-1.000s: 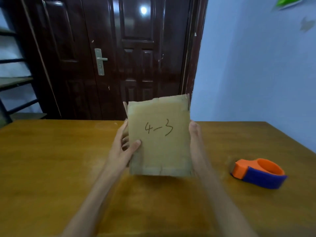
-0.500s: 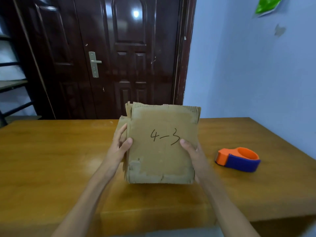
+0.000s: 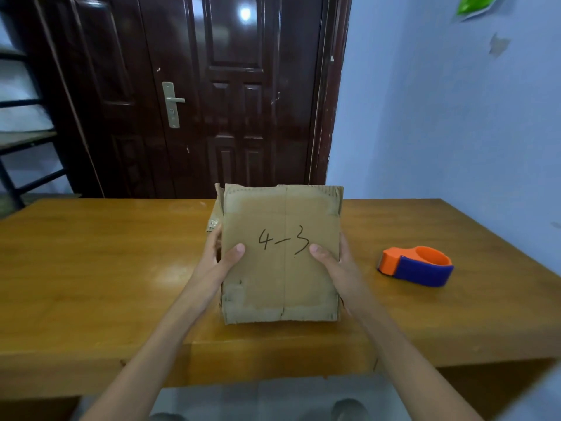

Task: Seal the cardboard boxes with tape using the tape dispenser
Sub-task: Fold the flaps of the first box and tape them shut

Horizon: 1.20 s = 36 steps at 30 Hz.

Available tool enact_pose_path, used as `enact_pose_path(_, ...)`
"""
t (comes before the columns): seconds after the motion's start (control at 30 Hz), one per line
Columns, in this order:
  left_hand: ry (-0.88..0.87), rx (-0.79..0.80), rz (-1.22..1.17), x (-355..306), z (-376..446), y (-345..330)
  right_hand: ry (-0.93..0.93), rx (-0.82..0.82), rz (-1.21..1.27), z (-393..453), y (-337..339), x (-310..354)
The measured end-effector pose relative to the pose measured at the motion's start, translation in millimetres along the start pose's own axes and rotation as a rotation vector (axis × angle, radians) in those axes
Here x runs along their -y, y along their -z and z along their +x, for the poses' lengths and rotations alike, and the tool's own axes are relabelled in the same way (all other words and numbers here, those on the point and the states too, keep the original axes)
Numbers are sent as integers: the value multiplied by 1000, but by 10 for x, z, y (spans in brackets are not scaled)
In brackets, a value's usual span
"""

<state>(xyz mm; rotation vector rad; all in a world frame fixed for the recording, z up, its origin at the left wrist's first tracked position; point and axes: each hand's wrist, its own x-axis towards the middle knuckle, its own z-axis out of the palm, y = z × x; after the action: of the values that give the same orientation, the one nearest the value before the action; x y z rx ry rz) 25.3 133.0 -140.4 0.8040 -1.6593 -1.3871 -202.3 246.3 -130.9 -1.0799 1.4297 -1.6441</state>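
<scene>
Cardboard box (image 3: 280, 253), one in view, sits near the middle of the wooden table (image 3: 91, 268), close to its near edge. Broad face toward us, "4-3" handwritten on it, a seam running down the middle of that face. Edges are ragged, with torn patches at the corners.

We hold it with both hands. Left hand (image 3: 217, 262) grips the left edge: thumb (image 3: 235, 253) lies flat across the front face, fingers wrap behind the edge. Right hand (image 3: 337, 262) mirrors that on the right edge, thumb (image 3: 318, 252) on the front face just under the "3", other fingers around the side, mostly hidden. Both forearms come up from the bottom of the frame and converge on the box. We cannot tell if the bottom edge rests on the table or hangs just above it.

Tape dispenser (image 3: 416, 265), one, orange body with a blue band, lies on the table to the right of the box, apart from it and from our right hand. Neither hand touches it.

Behind the table: one dark brown door (image 3: 212, 86) with a metal handle (image 3: 173, 104), a pale blue wall (image 3: 455, 117) at right, dark shelving (image 3: 21, 141) at far left.
</scene>
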Motion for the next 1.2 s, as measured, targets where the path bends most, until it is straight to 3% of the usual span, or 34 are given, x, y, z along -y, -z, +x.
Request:
enact_pose_path(0.2, 184, 116, 26, -353, 228, 288, -142, 189, -13, 202, 153, 311)
enact_pose_path(0.37, 97, 137, 7, -399, 134, 400, -80, 213, -100, 267, 222, 336)
enact_pose_path(0.5, 100, 244, 263, -268, -79, 445, -30, 288, -365, 165, 286, 287)
enact_pose_path(0.57, 79, 215, 293, -187, -150, 410, -37, 305, -453, 109, 281, 271)
enact_pose_path(0.73, -24, 148, 308, -268, -167, 284, -25, 254, -417, 66, 255, 285)
enact_pose_path(0.93, -272, -39, 125, -408, -129, 239, 255, 98, -320, 57, 155, 434)
enact_pose_path(1.2, -324, 27, 249, -410, -89, 43, 292, 60, -450, 149, 90, 371)
